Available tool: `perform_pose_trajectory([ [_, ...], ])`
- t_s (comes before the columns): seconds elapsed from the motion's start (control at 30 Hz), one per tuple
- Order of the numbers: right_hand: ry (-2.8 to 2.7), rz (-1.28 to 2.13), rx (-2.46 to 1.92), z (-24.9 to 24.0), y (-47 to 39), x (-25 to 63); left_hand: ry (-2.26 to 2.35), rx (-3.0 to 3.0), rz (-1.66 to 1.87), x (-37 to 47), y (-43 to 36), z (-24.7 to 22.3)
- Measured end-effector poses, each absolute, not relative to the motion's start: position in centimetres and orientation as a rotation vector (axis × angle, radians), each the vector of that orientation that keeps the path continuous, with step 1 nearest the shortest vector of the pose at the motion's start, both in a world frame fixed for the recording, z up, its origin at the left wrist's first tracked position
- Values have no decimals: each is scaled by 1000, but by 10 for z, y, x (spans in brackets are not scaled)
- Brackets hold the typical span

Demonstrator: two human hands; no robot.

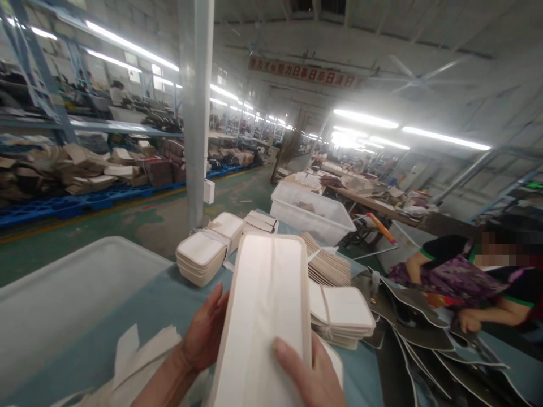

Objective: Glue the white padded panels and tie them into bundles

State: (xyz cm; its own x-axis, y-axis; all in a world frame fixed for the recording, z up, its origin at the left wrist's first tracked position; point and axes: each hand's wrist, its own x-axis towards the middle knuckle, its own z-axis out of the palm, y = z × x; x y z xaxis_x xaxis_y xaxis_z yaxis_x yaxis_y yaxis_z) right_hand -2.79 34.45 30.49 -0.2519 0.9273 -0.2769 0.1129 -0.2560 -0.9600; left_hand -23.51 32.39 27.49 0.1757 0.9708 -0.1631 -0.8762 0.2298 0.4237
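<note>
Holding a long beige-edged white panel (pixel 267 294), hands (pixel 316 374) at either side.

2 bare hands (pixel 207 330) (pixel 311 373) — bare left wrist (pixel 183 357), bare forearm (pixel 163 381)

We look from a single camera on the person's head, facing forward and down over the table (pixel 163 302). Nearest to us, at the lower centre, come the left hand (pixel 206 330), the right hand (pixel 311 370) and the panel (pixel 265 305), which the bottom edge cuts. Our view runs deep, past the post (pixel 195 113) left of centre to the banner (pixel 305 73) at upper centre, and takes in a co-worker (pixel 458 277) at the right.
</note>
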Motion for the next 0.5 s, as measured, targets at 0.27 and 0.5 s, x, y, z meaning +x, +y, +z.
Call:
perform_pose_trajectory([
  [0.27, -777, 2019, -1226, 275, 470, -117, 525, 269, 1435, -288, 387, 245],
  [0.5, -554, 2179, -1246, 213, 523, -147, 749, 190, 1511, -304, 407, 170],
])
